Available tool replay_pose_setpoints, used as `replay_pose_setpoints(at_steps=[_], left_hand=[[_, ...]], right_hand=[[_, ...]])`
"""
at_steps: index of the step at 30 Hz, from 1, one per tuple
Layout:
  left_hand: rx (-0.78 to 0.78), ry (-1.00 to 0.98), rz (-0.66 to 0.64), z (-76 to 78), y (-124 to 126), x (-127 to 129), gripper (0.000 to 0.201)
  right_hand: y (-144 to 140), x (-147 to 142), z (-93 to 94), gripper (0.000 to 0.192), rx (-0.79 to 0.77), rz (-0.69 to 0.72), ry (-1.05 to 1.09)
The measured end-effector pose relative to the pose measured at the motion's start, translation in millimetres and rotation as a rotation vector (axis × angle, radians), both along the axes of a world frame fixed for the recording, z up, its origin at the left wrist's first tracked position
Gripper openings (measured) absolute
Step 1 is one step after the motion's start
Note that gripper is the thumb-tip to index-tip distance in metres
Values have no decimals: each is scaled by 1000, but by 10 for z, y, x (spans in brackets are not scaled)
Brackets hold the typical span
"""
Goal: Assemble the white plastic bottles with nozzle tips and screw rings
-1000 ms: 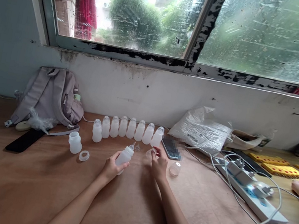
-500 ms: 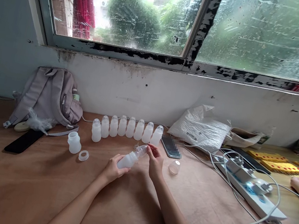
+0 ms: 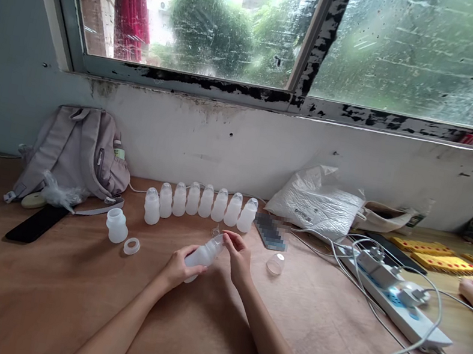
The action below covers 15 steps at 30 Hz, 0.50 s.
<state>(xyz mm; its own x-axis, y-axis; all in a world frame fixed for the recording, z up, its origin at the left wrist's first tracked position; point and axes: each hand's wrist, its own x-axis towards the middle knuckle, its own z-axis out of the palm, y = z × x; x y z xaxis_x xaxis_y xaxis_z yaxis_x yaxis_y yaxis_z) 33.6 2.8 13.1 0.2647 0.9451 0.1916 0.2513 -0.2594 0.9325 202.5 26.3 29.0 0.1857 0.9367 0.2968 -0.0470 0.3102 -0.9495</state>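
"Where's the held bottle (image 3: pixel 201 255)?"
"Tilted, in front of the bottle row (image 3: pixel 206 203); left hand (image 3: pixel 177 267) grips its body, right hand (image 3: pixel 239 257) pinches its clear cap (image 3: pixel 218 240)."
"Risk?"
"A crooked push could pop the cap loose."

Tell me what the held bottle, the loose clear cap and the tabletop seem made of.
Held bottle: probably plastic, milky, matte and translucent. Loose cap: likely plastic, smooth and clear, brown showing through. Tabletop: apparently wood or veneer, dull brown with uneven streaks.

A frosted white bottle (image 3: pixel 201 255) leans rightward in the left hand (image 3: pixel 178 267), a clear cap (image 3: pixel 217 242) over its top.
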Motion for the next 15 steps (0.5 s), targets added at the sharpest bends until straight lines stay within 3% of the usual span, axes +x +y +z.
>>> replay_pose_setpoints(at_steps=[5, 15], left_hand=[[-13, -92, 19, -35, -12, 36, 40], [45, -39, 126, -46, -39, 70, 38]], right_hand=[[-54, -140, -60, 19, -2, 55, 104], [-69, -327, -141, 26, -35, 35, 156]])
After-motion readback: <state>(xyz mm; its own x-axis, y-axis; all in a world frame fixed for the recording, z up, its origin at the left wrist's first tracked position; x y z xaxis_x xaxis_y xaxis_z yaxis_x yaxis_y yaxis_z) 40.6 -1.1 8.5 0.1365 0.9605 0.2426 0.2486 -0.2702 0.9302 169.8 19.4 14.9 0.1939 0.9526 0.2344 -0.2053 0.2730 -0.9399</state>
